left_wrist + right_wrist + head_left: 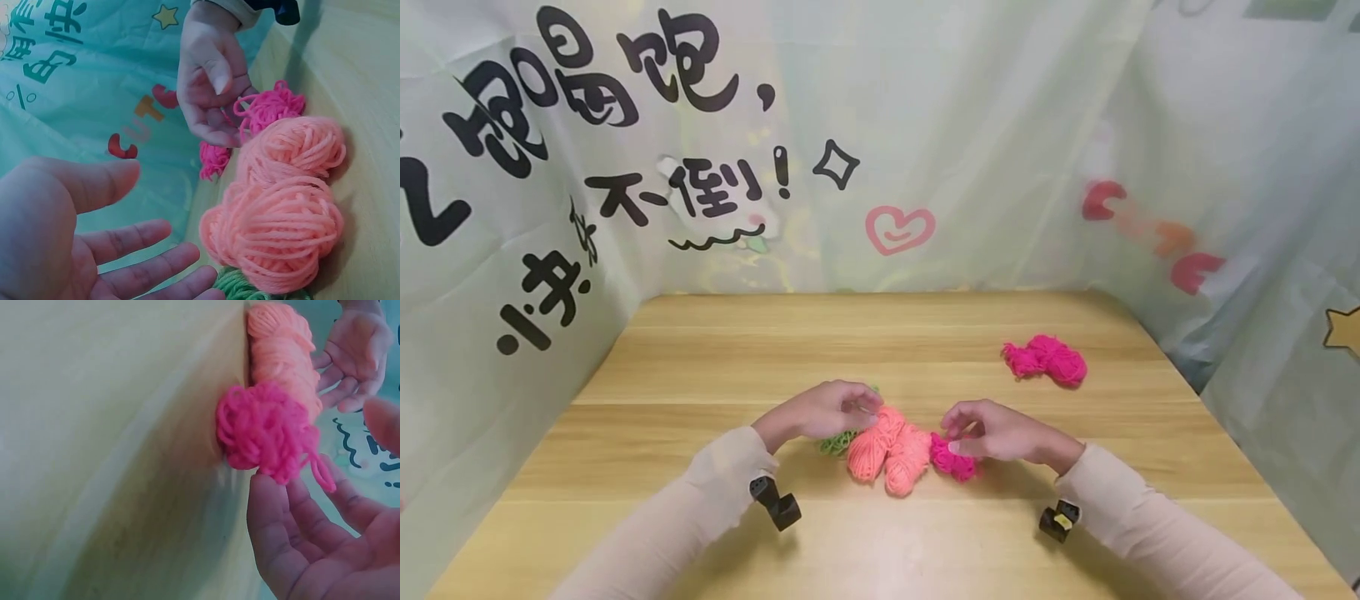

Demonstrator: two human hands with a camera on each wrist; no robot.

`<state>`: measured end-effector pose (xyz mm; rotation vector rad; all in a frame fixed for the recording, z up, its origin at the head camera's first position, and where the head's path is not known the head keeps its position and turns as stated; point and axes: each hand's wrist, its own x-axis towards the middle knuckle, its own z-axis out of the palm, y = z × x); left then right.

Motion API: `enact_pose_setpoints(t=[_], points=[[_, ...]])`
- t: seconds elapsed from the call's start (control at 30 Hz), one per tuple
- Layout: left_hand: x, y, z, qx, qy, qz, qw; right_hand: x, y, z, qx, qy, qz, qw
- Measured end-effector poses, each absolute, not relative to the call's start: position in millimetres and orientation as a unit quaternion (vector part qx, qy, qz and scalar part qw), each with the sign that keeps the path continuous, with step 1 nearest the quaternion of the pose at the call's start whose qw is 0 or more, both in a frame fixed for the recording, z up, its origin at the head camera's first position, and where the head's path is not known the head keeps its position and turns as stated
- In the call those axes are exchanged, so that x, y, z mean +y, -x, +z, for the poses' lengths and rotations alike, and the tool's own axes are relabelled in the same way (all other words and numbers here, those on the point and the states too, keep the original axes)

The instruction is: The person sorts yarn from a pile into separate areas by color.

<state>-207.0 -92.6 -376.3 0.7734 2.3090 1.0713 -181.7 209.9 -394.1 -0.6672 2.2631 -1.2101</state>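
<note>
On the surface: peach yarn, between green yarn and pink yarn; another pink bundle behind. Left grip, near peach yarn, and right grip, by pink yarn: fingers apart.

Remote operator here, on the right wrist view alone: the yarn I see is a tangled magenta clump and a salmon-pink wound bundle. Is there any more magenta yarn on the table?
Observer: Yes. In the head view, a second magenta bundle of yarn lies farther back and to the right on the wood-grain table, apart from the clump at your right hand.

Operator: Good. Is there anything by the salmon-pink wound bundle of yarn, on the left hand's side?

Observer: Yes, loopy green yarn sits beside it, partly hidden by the left hand in the head view.
</note>
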Motion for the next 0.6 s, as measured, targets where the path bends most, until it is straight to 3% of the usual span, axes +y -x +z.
enact_pose_setpoints(t=[0.6], points=[[-90.5,204.8,-379.0,0.841,-0.276,0.381,0.267,202.1,174.8,-405.4,0.858,0.231,-0.4,0.226]])
